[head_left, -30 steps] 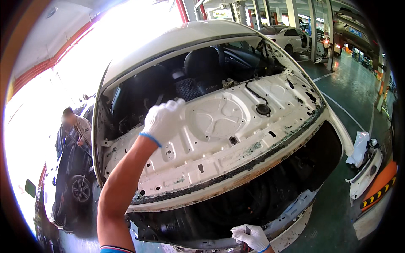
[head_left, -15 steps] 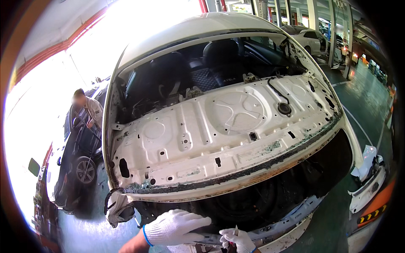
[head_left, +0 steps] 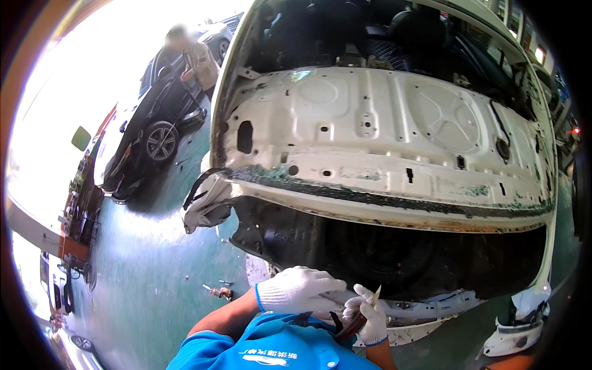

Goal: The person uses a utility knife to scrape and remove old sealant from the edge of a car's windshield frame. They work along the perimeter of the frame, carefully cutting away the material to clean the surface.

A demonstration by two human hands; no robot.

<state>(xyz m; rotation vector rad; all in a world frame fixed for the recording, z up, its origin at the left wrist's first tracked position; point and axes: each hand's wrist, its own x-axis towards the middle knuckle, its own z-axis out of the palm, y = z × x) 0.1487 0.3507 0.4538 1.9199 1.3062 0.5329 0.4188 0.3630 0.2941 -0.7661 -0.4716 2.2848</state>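
Both hands wear white knit gloves with blue cuffs, low in the view at the rear of a stripped white car body. My left hand is held flat with its fingers stretched to the right, holding nothing that shows. Just to its right, my right hand is closed round a knife-like tool; its pointed pale blade sticks up past the fingers and a dark red handle part shows below. Both hands are close to my blue shirt, in front of the dark open trunk well.
Rust and torn black sealant mark the rear window ledge, with greenish glass bits on it. A crumpled body corner juts out at left. Another person stands by a dark car. Small parts lie on the green floor. A cut-off white panel is at right.
My view has tilted down and turned left, so the car body sits higher and further right. My shirt has come into view. The right hand keeps the tool; the left stays flat.
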